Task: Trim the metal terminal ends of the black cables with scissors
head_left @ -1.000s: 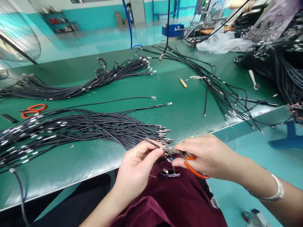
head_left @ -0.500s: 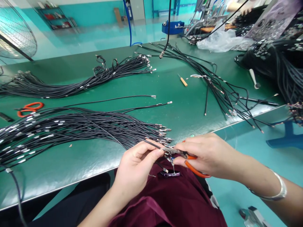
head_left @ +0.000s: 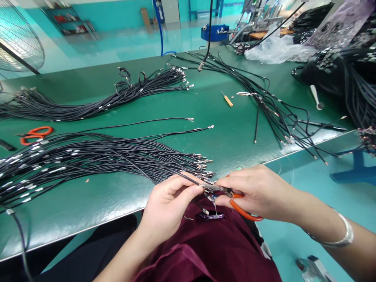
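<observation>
Between the thumb and fingers of my left hand (head_left: 170,201) is the end of a black cable (head_left: 189,178). My right hand (head_left: 252,192) is closed around orange-handled scissors (head_left: 245,211), whose grey blades reach left to the cable end at my left fingertips. Whether the blades are cutting into the cable cannot be made out. Just behind my hands lie the metal-tipped ends of a large bundle of black cables (head_left: 117,154) on the green table (head_left: 235,145). Below my fingers a small purple piece (head_left: 213,216) lies against my maroon clothing (head_left: 205,250).
A second cable bundle (head_left: 102,103) lies farther back. Orange-handled scissors (head_left: 37,135) rest at the left. A wooden-handled awl (head_left: 226,99), loose cables (head_left: 264,105) and a pen (head_left: 321,125) lie to the right. A black cable (head_left: 209,35) hangs over the table.
My hands stay almost still, the scissors at the same cable end. At the top right, another person's hand has moved mostly out of sight.
</observation>
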Motion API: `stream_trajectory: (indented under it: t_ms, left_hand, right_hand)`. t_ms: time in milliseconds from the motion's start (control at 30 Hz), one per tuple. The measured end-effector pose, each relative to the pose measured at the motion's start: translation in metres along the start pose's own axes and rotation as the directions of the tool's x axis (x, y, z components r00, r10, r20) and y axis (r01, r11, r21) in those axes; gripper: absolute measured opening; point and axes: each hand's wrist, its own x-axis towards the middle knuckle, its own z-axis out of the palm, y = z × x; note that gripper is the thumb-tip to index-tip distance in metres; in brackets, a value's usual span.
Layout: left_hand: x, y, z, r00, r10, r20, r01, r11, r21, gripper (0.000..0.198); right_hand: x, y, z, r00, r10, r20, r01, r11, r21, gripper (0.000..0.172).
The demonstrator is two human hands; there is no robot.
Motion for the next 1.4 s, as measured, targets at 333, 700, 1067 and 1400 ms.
stream_trajectory:
  t_ms: [333,700,1067,1400]
  left_hand:
    - [0.001,0.001,0.001,0.999,0.039,0.007,-0.039,0.999,-0.031,0.011]
    - [-0.001,-0.002,0.008,0.995,0.05,-0.086,-0.056,0.996,-0.067,0.014]
    - [-0.002,0.005,0.012,0.984,0.092,-0.155,-0.105,0.991,-0.079,0.016]
    - [0.0,0.004,0.015,0.973,0.132,-0.188,-0.146,0.987,-0.06,0.015]
  right_hand:
    - [0.001,0.0,0.003,1.0,-0.006,0.027,0.003,0.997,0.082,0.027]
    - [0.0,-0.001,0.004,0.999,-0.024,-0.027,0.024,1.0,-0.011,0.022]
    - [0.0,-0.004,0.004,0.995,-0.022,-0.093,0.019,0.999,-0.035,0.028]
    - [0.0,-0.005,0.004,0.997,-0.021,-0.07,0.017,0.997,-0.071,0.03]
